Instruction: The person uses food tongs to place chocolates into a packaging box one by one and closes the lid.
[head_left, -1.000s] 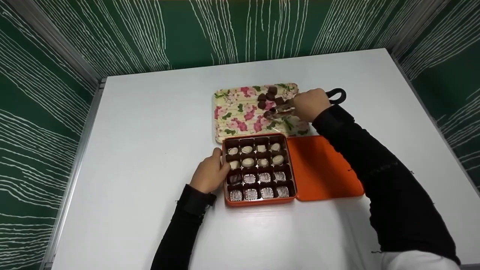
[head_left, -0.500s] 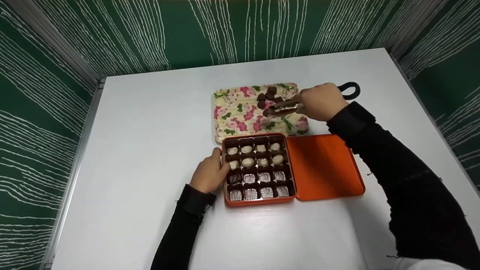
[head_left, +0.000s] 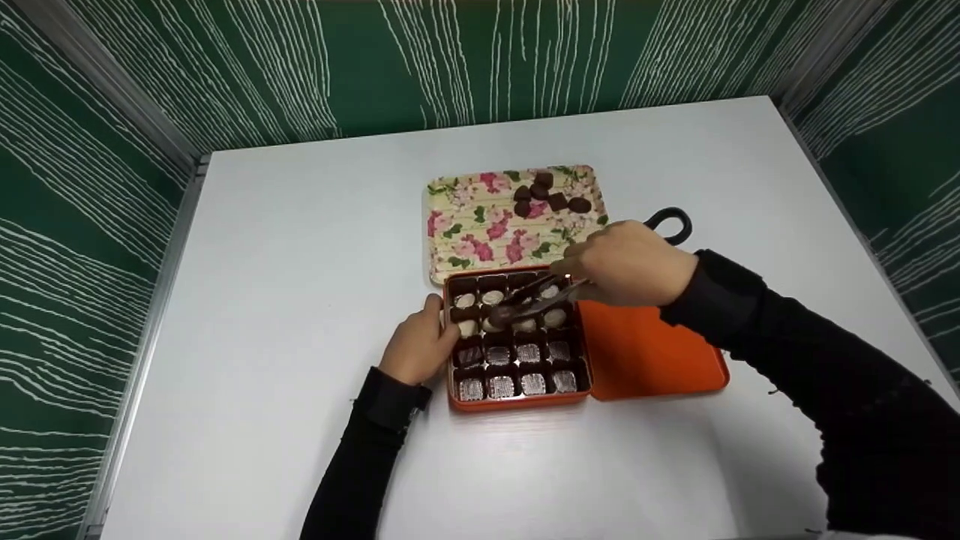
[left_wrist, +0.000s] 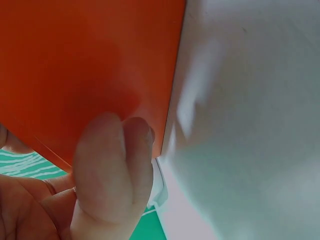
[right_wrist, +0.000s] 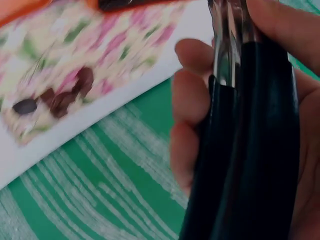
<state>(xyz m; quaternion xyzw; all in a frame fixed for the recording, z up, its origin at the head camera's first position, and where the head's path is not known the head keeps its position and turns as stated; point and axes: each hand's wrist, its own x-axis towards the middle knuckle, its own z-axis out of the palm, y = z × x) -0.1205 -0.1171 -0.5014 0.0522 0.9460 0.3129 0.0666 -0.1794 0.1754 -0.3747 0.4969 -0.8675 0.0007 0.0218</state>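
Observation:
My right hand (head_left: 630, 262) grips a pair of metal tongs (head_left: 546, 303) with black handles (right_wrist: 262, 140). A dark brown chocolate (head_left: 501, 316) sits between the tong tips, over the second row of an orange chocolate box (head_left: 517, 406). The box's brown insert has white chocolates (head_left: 493, 298) in its two far rows and one dark chocolate (head_left: 469, 355) at the left of the third row; other near compartments show shiny bottoms. My left hand (head_left: 420, 345) holds the box's left side, thumb over the rim. In the left wrist view, its fingers (left_wrist: 102, 167) meet the orange wall (left_wrist: 100, 60).
Behind the box lies a floral tray (head_left: 487, 234) with several dark chocolates (head_left: 539, 193) toward its far right. An orange lid (head_left: 652, 352) lies flat against the box's right side. The white table (head_left: 285, 300) is bordered by green walls (head_left: 360, 75) with white streaks.
My right hand has brought the tongs and a dark chocolate from the tray toward me, over the box. My left hand and the box have stayed in place.

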